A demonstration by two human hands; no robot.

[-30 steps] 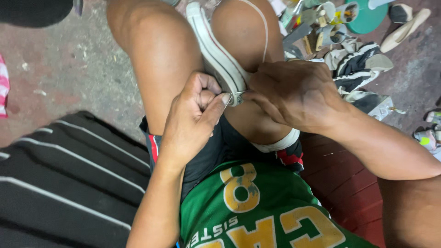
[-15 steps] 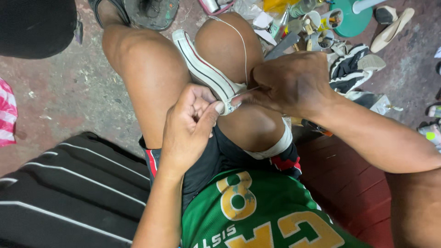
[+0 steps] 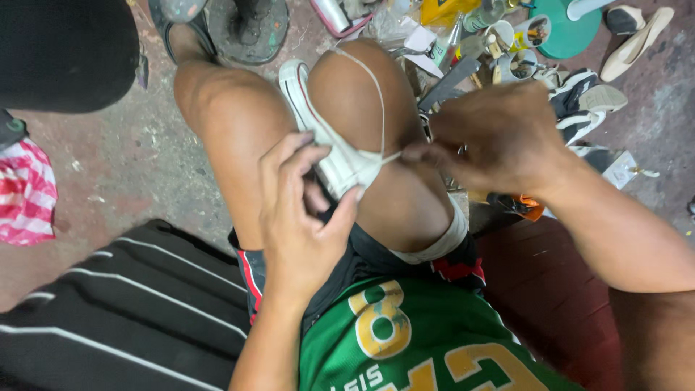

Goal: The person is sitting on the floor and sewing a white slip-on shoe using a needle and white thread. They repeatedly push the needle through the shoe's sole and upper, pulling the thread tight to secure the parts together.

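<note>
A white sneaker [image 3: 326,130] with a red stripe along its sole is wedged between my bare knees, sole edge up. My left hand [image 3: 300,210] grips the shoe's near end with thumb and fingers. My right hand [image 3: 499,137] is pinched shut on a thin white thread [image 3: 378,101] that runs taut from the shoe's near end and loops up over my right knee. I cannot see a needle.
Beyond my knees lies a heap of shoes, tools and small jars [image 3: 507,51], with a green round lid [image 3: 568,32]. A black striped cloth [image 3: 123,304] lies at the lower left, a pink striped bag [image 3: 25,192] at the left edge.
My right hand has pulled away from the shoe to the right, drawing the thread out taut. My left hand has shifted its grip on the shoe's end. The view has tilted forward.
</note>
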